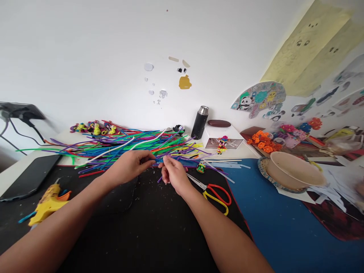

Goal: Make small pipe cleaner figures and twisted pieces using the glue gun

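Observation:
My left hand (pixel 129 163) is closed in a pinch, thumb against forefinger, at the front edge of a heap of coloured pipe cleaners (pixel 110 148). Beside it, a small gap away, my right hand (pixel 175 174) has its fingers curled in. A thin bluish-purple pipe cleaner (pixel 156 164) appears to run between both sets of fingertips, though the heap behind makes its outline hard to follow. One purple end (pixel 159 179) pokes out below the right fingers. Scissors (pixel 209 187) with red and yellow handles lie right of my right hand, near a small green figure (pixel 201 167).
A yellow glue gun (pixel 49 204) and a black phone-like slab (pixel 30 176) lie at left. Behind stand a black flask (pixel 200 123) and a white box (pixel 224 134) with a colourful figure (pixel 222 144). A beige bowl (pixel 295 170) sits right on the blue mat (pixel 273 216).

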Tool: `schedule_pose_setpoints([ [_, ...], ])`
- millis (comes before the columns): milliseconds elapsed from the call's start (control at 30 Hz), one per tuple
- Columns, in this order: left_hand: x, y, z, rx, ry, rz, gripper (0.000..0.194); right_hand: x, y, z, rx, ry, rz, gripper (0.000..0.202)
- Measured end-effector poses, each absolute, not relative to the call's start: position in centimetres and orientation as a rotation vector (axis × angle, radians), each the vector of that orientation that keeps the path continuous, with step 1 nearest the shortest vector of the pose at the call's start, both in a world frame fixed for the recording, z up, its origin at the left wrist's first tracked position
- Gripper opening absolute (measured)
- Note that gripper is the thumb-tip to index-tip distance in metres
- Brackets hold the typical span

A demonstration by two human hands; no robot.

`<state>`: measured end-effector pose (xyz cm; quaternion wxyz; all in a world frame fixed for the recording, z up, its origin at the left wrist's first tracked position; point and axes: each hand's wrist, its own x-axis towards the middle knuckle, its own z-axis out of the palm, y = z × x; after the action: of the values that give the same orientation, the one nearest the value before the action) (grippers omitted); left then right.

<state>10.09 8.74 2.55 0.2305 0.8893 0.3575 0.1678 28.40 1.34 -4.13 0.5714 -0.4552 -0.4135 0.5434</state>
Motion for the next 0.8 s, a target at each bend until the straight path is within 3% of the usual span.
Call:
schedule_pose_setpoints([
  [800, 9.42, 9.23, 2.58, 2.592, 0.890, 0.378, 0.033, 28.26, 0.78, -3.96, -1.222, -1.171, 1.168, 0.049],
])
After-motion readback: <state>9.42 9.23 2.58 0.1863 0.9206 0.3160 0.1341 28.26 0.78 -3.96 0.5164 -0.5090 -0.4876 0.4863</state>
